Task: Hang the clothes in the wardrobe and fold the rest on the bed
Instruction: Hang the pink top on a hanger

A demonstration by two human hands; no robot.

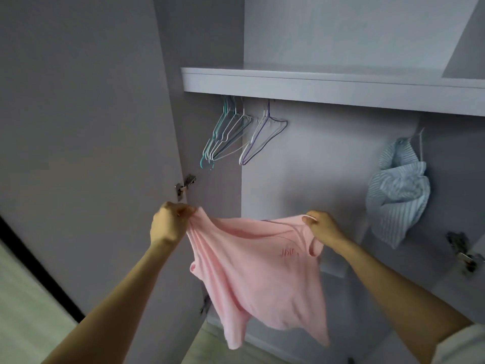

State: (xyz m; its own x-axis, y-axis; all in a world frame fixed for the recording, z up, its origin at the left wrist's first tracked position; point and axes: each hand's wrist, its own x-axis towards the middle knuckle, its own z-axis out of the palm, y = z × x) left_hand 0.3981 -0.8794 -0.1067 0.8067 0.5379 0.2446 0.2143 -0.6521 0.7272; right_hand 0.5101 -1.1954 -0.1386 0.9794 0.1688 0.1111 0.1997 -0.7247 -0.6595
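One garment looks already dealt with: a blue-and-white striped shirt (397, 190) hangs at the right end of the wardrobe's hanging space, bunched and crumpled rather than straightened, its hanger mostly hidden by the cloth. The second is in progress. A pink T-shirt (258, 274) is held spread in front of the open wardrobe, below the shelf (315, 84), and it is not on a hanger yet. The left hand (170, 224) is clamped on a gathered bunch of one shoulder; the right hand (324, 227) pinches the other side close to the neckline. The two hands are well apart, so the top edge is stretched between them while the body of the shirt sags free.

Under the left end of the shelf two clusters of wire hangers (231, 135) hang bare, a teal-and-white group and, just beside it, a white-and-purple pair. My judgement is that the hanging part is early: a hanger still has to be taken down, threaded through the pink T-shirt and hooked back up. The bed and any clothes left for folding are out of view, so that half of the task cannot be judged.
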